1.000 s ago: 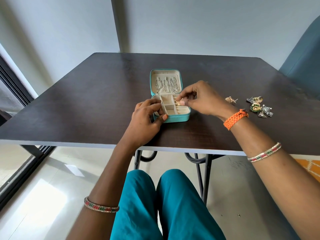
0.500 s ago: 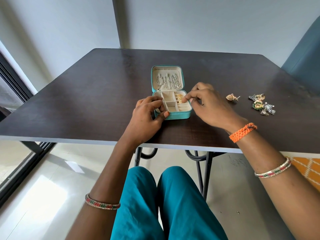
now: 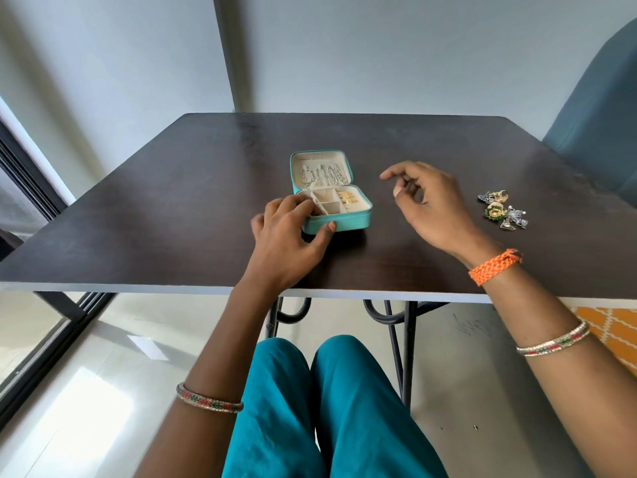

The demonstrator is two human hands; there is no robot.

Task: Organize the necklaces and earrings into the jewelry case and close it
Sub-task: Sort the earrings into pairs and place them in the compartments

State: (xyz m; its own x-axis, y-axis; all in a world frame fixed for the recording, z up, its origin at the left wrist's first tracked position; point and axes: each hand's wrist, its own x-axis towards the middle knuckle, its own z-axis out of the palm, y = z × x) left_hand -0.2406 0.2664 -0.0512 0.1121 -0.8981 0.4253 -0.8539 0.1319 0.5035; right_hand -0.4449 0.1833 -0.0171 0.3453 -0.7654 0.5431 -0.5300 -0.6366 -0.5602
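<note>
Grip status: your left hand braces the jewelry case, lying open at frame centre; your right hand hovers loosely curled, holding nothing. Loose earrings at right look light, snag-prone; pinch each by its body.

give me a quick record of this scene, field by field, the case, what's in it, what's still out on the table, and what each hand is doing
case: teal jewelry case, lid open, on the dark table
in lid: silver necklaces
in tray: gold earrings in a right-side compartment
still out: cluster of earrings on the table, right of the case
left hand: holds the case's front left corner
right hand: raised between case and loose earrings, fingers loosely curled, nothing visibly held
</note>
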